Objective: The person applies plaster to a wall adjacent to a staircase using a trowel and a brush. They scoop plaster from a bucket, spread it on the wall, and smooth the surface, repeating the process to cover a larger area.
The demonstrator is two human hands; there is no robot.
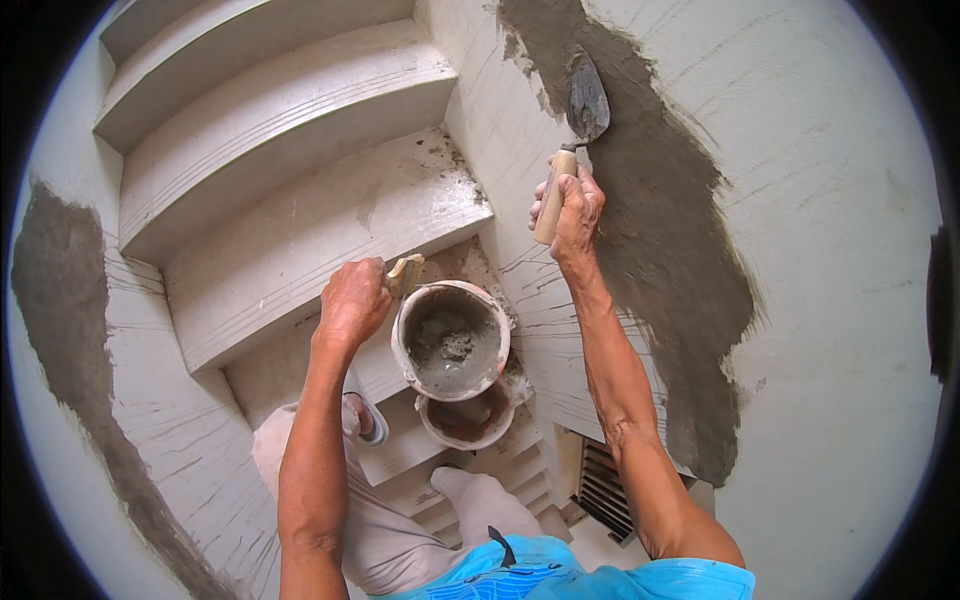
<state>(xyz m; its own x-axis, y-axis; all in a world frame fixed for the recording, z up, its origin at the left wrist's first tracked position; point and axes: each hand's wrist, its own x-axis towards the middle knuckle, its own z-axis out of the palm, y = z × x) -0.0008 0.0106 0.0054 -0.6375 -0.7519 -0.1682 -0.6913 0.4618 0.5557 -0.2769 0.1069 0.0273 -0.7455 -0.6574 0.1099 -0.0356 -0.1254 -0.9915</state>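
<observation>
My right hand (575, 205) is closed round the wooden handle of a pointing trowel (589, 100). The trowel's grey blade lies against or just over a band of wet grey mortar (655, 215) on the right wall. My left hand (355, 298) grips what looks like a paintbrush (405, 273), its pale bristles pointing right, by the rim of the upper bucket. That bucket (400, 350) holds grey wet mortar (455, 340). Partly under it, a second bucket (510, 420) shows a brownish inside.
White stair treads (330, 215) climb to the upper left, with lower steps under my feet. Another mortar patch (65, 300) covers part of the left wall. Dark drips streak the wall bases. A dark slatted grille (605, 490) sits below my right forearm.
</observation>
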